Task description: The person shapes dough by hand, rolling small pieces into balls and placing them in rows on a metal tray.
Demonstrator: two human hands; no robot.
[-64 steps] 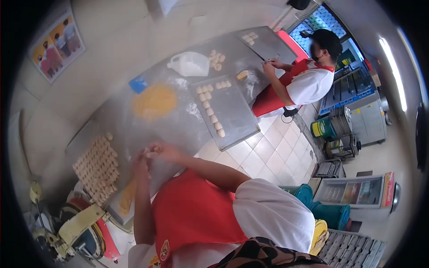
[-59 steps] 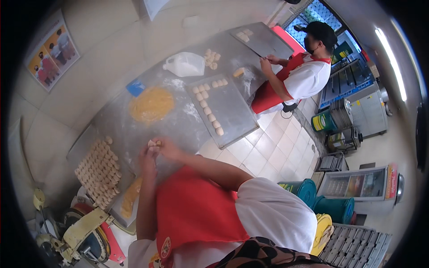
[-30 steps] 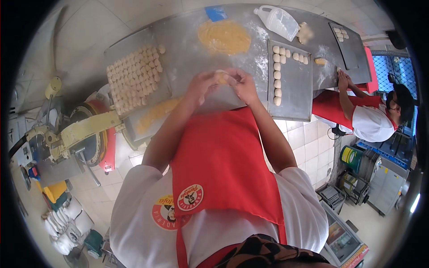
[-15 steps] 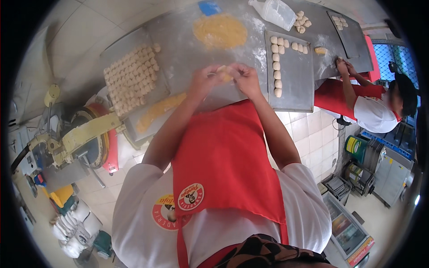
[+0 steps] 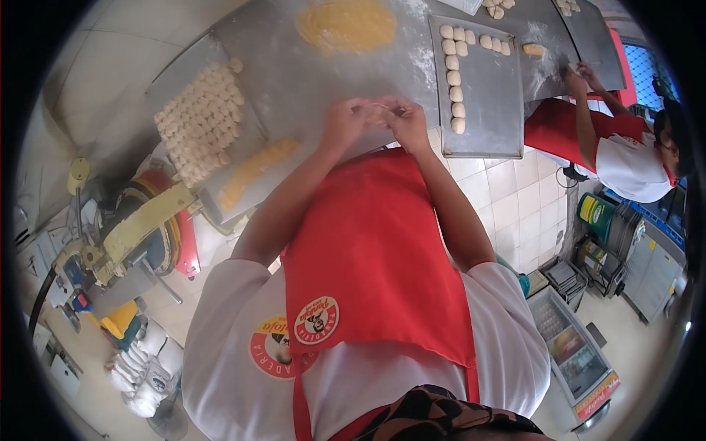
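Observation:
My left hand [image 5: 346,122] and my right hand [image 5: 407,122] meet above the near edge of the metal table [image 5: 294,95]. Pinched between their fingertips is a small pale-yellow piece of dough [image 5: 377,115], partly covered by the fingers and slightly blurred. Beyond my hands lies a wide patch of yellow crumbly filling [image 5: 346,26]. To my left, a long yellow strip [image 5: 257,173] rests near the table's front edge, beside a tray crowded with dough balls [image 5: 200,121].
On the right, a metal tray [image 5: 489,117] carries dough balls along its left and far sides. Farther right, a co-worker in a red apron [image 5: 555,132] handles something at the table. A yellowish machine [image 5: 143,228] stands at my left, and a glass-topped freezer [image 5: 573,353] at lower right.
The view has shifted, so the table sits higher in the picture. My hands stay together on the dough, with fingers slightly moved. The co-worker's hands have lifted somewhat from the table.

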